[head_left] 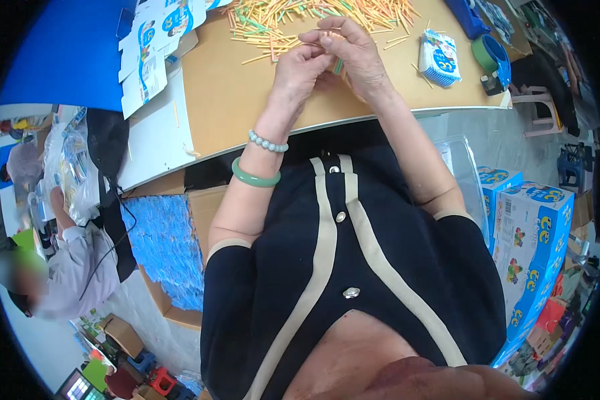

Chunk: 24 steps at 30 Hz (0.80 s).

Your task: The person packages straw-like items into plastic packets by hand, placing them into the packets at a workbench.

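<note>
My left hand (299, 67) and my right hand (351, 52) meet over the brown table (220, 100), close to a pile of thin coloured sticks (300, 20). Both hands pinch a small bundle of the sticks (339, 65) between them; the bundle's green and orange ends show under my right fingers. A pearl bracelet and a green bangle (255, 175) sit on my left wrist. My dark top with cream stripes fills the lower view.
A small blue-and-white packet (439, 58) and a green tape dispenser (492, 60) lie at the right of the table. Flat printed cartons (153, 40) lie at the left. Blue boxes (533, 240) stand to my right. Another person (67, 260) sits at the left.
</note>
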{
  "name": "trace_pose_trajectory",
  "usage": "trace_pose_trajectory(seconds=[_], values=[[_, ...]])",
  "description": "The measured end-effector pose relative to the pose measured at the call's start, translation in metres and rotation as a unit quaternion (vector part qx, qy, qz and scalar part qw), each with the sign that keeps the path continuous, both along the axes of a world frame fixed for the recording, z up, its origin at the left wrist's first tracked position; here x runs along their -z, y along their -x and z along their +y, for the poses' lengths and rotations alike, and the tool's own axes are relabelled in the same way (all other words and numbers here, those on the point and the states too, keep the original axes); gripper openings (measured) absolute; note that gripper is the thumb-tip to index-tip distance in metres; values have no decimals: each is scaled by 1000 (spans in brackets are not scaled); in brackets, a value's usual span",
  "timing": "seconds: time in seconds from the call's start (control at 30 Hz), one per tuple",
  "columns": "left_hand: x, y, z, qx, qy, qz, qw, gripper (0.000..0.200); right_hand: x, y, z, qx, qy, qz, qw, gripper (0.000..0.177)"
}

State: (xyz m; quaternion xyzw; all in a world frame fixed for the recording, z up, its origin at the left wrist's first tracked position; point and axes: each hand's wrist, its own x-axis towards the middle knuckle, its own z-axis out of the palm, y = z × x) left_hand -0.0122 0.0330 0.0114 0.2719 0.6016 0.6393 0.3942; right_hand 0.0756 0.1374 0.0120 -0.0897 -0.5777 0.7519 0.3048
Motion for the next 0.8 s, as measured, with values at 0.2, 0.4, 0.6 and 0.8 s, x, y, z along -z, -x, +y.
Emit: trace_pose_trajectory(seconds=[0.2,0.4,0.6,0.8], values=[[12,3,6,23,-3,-70,997,10,-2,-9,9,-19,37,-28,999,42],[7,-2,16,-21,-8,-97,995,8,4,-12,17,8,53,-36,998,42],[6,-2,20,-44,-34,-110,992,10,16,-13,24,30,123,-2,992,32],[23,24,32,-104,56,167,979,17,17,-21,33,113,33,14,993,22]])
